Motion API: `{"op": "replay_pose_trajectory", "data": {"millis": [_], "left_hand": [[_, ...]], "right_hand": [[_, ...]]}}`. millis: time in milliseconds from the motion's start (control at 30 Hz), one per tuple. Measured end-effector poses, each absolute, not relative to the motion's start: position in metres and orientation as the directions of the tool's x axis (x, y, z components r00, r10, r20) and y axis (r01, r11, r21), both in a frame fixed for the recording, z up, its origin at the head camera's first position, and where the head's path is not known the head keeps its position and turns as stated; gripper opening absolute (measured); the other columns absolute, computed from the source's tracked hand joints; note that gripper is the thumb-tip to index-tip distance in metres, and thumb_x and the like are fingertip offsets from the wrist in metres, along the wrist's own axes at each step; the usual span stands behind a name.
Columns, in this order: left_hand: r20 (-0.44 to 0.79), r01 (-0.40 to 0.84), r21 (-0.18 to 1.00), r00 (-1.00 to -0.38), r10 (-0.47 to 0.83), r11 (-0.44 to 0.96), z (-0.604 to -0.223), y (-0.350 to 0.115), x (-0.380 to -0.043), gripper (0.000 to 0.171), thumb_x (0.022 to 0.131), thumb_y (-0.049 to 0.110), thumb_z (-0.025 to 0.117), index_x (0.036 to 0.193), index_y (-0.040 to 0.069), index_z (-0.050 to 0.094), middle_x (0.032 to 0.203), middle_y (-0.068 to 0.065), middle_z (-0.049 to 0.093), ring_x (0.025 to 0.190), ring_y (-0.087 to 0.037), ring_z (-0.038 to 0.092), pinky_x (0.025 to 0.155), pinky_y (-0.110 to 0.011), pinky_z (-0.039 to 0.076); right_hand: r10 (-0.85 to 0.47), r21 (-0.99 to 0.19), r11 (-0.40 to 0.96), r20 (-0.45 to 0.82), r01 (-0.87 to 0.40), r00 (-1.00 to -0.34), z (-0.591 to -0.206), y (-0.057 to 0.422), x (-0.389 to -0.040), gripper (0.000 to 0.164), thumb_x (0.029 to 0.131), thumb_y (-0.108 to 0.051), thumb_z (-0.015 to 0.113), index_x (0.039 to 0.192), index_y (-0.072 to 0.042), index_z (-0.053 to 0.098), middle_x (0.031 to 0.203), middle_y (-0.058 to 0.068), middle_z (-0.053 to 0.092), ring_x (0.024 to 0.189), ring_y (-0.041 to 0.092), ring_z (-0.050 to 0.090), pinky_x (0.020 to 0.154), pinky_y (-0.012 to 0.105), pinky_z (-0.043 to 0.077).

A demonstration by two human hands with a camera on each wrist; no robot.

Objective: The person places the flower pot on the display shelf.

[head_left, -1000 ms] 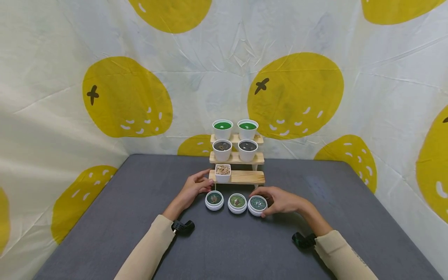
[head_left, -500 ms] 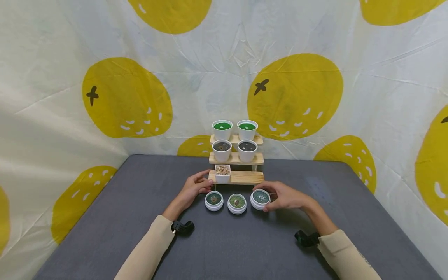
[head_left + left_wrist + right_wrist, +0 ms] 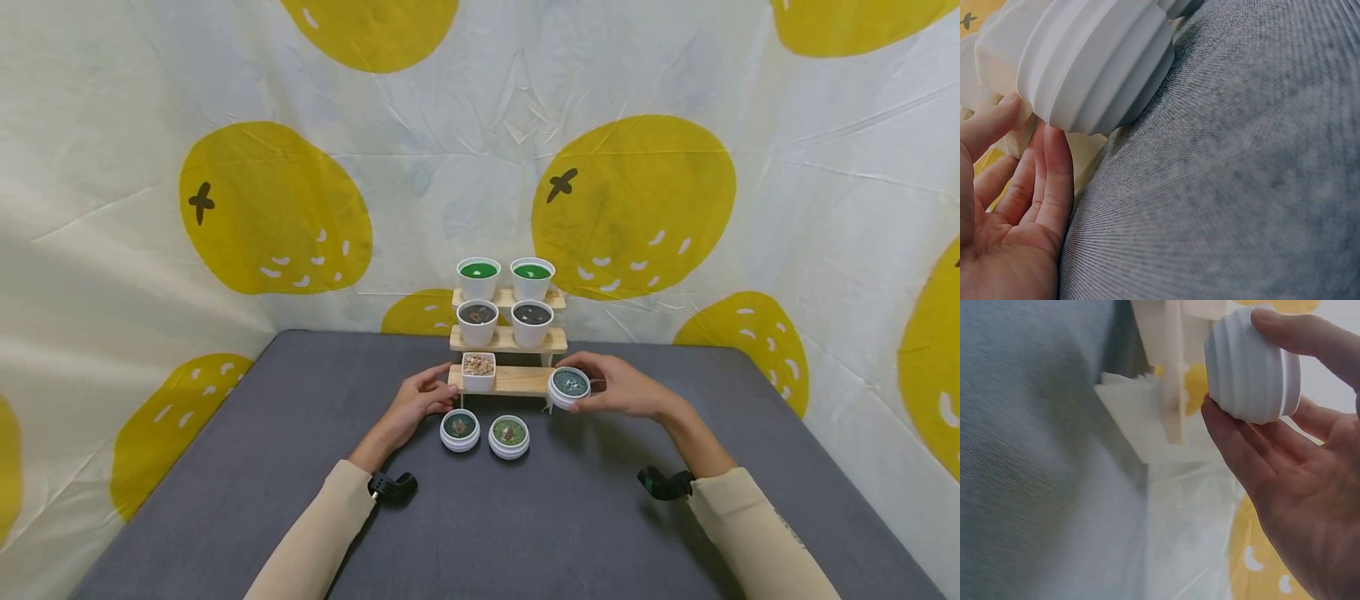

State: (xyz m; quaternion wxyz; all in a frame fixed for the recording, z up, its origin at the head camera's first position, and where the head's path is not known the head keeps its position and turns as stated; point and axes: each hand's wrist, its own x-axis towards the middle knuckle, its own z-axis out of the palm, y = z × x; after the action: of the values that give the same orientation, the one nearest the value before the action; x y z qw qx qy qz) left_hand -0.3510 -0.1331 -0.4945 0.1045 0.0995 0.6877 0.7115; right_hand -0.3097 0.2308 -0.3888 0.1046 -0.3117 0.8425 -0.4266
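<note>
My right hand [image 3: 618, 385] holds a white ribbed pot [image 3: 567, 390] with a dark green-grey filling, raised off the table at the right end of the lowest step of the wooden stand [image 3: 517, 381]. In the right wrist view, thumb and fingers pinch the pot [image 3: 1250, 369] from opposite sides. At the stand's left end my left hand [image 3: 412, 407] pinches the lowest step's edge between thumb and fingers. Two more ribbed pots, a dark-filled one [image 3: 460, 431] and a greenish one [image 3: 509, 437], sit on the table before the stand.
A square white pot [image 3: 478, 371] of pebbly bits stands on the left of the lowest step. Two dark-filled pots [image 3: 532, 323] occupy the middle step, and two green-filled pots [image 3: 532, 277] the top one. The grey table [image 3: 480, 533] meets a patterned curtain [image 3: 450, 192] behind.
The right hand has lifted the ribbed pot off the table and carried it forward and slightly right, up to the lowest step. The left hand stays at the stand's end.
</note>
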Motion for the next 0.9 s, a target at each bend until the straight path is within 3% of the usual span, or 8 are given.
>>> {"op": "replay_pose_trajectory", "data": {"millis": [133, 267, 467, 900], "left_hand": [[-0.005, -0.015, 0.999, -0.958, 0.286, -0.035, -0.496, -0.133, -0.353, 0.06, 0.084, 0.028, 0.075, 0.138, 0.021, 0.051, 0.096, -0.009, 0.069, 0.082, -0.016, 0.067, 0.073, -0.028, 0.057], [-0.011, -0.022, 0.999, -0.958, 0.287, -0.037, -0.496, -0.134, -0.353, 0.061, 0.083, 0.029, 0.076, 0.138, 0.022, 0.052, 0.096, -0.01, 0.069, 0.083, -0.018, 0.066, 0.074, -0.029, 0.057], [-0.009, -0.021, 0.999, -0.955, 0.295, -0.039, -0.495, -0.134, -0.353, 0.06, 0.083, 0.029, 0.076, 0.138, 0.022, 0.052, 0.096, -0.01, 0.068, 0.083, -0.019, 0.066, 0.074, -0.029, 0.057], [-0.009, -0.019, 0.999, -0.958, 0.286, -0.03, -0.497, -0.133, -0.353, 0.058, 0.085, 0.028, 0.074, 0.138, 0.021, 0.052, 0.097, -0.009, 0.068, 0.083, -0.018, 0.066, 0.074, -0.028, 0.057]], "right_hand": [[-0.582, -0.786, 0.455, 0.094, -0.419, -0.808, -0.377, 0.234, -0.317, 0.058, 0.079, -0.017, 0.08, 0.13, -0.008, 0.053, 0.124, 0.01, 0.06, 0.107, 0.025, 0.058, 0.09, 0.034, 0.052], [-0.545, -0.78, 0.476, 0.102, -0.407, -0.832, -0.371, 0.235, -0.325, 0.062, 0.081, -0.015, 0.078, 0.134, -0.002, 0.049, 0.125, 0.014, 0.058, 0.109, 0.028, 0.056, 0.091, 0.041, 0.049], [-0.475, -0.733, 0.53, 0.158, -0.425, -0.866, -0.368, 0.236, -0.337, 0.064, 0.08, -0.015, 0.079, 0.134, 0.0, 0.049, 0.12, 0.016, 0.06, 0.103, 0.028, 0.059, 0.085, 0.034, 0.051], [-0.387, -0.655, 0.647, 0.16, -0.391, -0.908, -0.359, 0.226, -0.364, 0.063, 0.077, -0.016, 0.079, 0.131, 0.001, 0.05, 0.119, 0.018, 0.06, 0.102, 0.03, 0.057, 0.082, 0.032, 0.047]]}}
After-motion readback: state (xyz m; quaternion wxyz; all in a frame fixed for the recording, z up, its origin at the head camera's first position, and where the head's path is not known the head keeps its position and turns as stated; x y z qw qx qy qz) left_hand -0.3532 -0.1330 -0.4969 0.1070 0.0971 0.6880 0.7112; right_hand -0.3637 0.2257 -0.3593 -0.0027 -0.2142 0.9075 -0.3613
